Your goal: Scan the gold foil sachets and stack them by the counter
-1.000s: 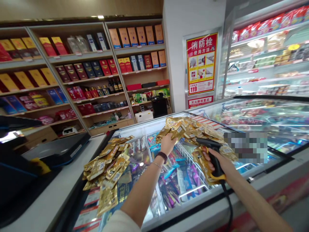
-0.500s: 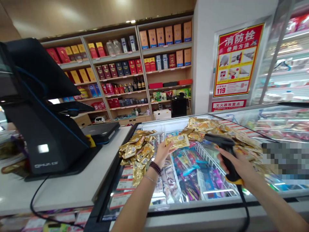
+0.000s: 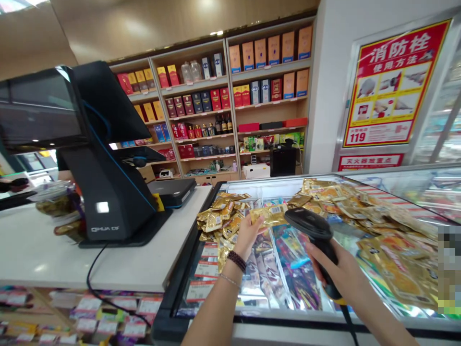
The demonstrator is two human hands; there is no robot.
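My left hand (image 3: 250,235) pinches a gold foil snack packet (image 3: 268,216), its barcode side turned up. In my right hand (image 3: 338,269) is a black barcode scanner (image 3: 313,226), gripped by its handle, with its head close to the packet's right end. A cable runs down from the handle. To the left of my left hand lies a pile of gold packets (image 3: 219,218) on the freezer's glass top. Another, larger heap of gold packets (image 3: 324,190) spreads over the glass behind and to the right of the scanner.
Below the glass of the chest freezer (image 3: 252,319) sit baskets of wrapped goods. On the left, a white counter (image 3: 144,269) carries a black checkout terminal (image 3: 115,192) with a trailing cable. Shelves of boxed bottles (image 3: 201,101) and a red poster (image 3: 394,86) are behind.
The scanner has moved left, up to the packet's right end. My view has turned left, and more of the terminal shows. My left hand still holds the packet.
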